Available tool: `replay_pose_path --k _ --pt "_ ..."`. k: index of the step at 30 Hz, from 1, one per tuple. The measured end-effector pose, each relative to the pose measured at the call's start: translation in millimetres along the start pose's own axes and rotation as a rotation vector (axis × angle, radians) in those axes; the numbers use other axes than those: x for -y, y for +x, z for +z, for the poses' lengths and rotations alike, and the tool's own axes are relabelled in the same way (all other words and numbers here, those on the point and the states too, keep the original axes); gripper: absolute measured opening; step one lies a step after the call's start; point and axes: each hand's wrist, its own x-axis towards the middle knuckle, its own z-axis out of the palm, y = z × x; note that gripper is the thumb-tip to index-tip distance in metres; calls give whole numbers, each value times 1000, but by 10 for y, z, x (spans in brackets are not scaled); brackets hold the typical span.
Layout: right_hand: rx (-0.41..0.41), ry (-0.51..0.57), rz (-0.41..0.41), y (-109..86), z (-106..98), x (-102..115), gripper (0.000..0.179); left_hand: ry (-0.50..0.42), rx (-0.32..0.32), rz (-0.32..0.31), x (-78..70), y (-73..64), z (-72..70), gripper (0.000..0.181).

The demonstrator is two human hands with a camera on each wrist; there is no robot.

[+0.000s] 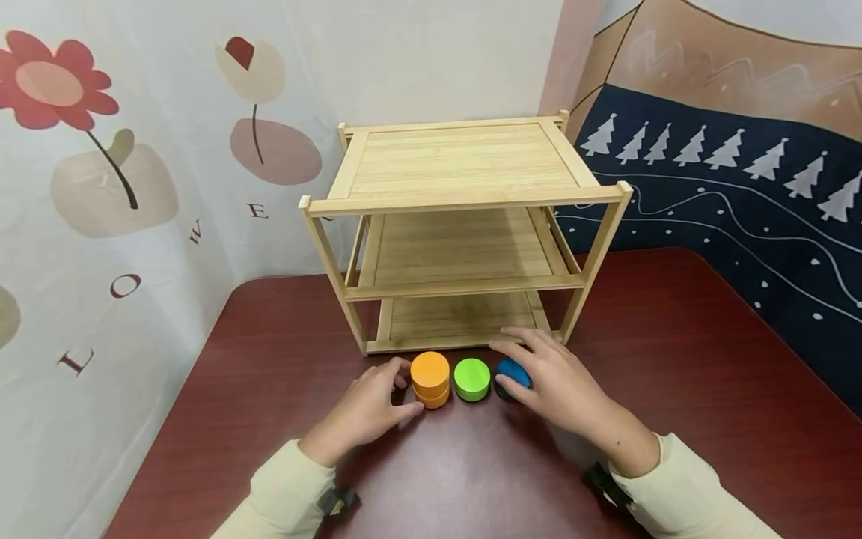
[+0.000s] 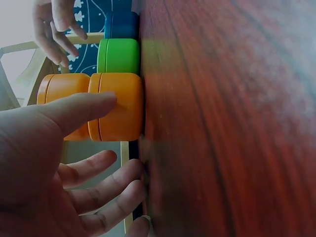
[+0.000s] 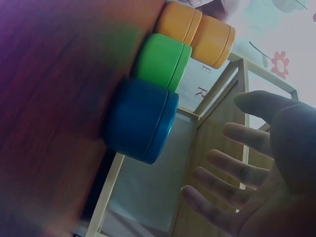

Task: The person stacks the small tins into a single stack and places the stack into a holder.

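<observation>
Two orange round lidded tins stand stacked one on the other, next to a green round lidded tin and a blue one, all in a row on the table. Beside the orange stack is my left hand, thumb and fingers spread around its near and left sides; in the left wrist view the thumb overlaps the tins. My right hand hovers over the blue tin with relaxed, spread fingers. In the right wrist view a gap shows between that hand and the blue tin.
A wooden shelf rack with three levels stands just behind the tins, its lowest board near the table. The dark red table meets printed cloth walls at the back and sides.
</observation>
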Motion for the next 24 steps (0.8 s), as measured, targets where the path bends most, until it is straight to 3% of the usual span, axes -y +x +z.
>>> replay_pose_path --k 7,16,24 --pt "45 -1 17 7 18 -6 47 -35 -22 14 0 3 -6 38" --pt "88 -10 1 10 55 -42 42 67 -43 62 3 3 -13 30" --pt "114 -30 -5 -20 87 -67 38 145 -51 69 9 19 22 31"
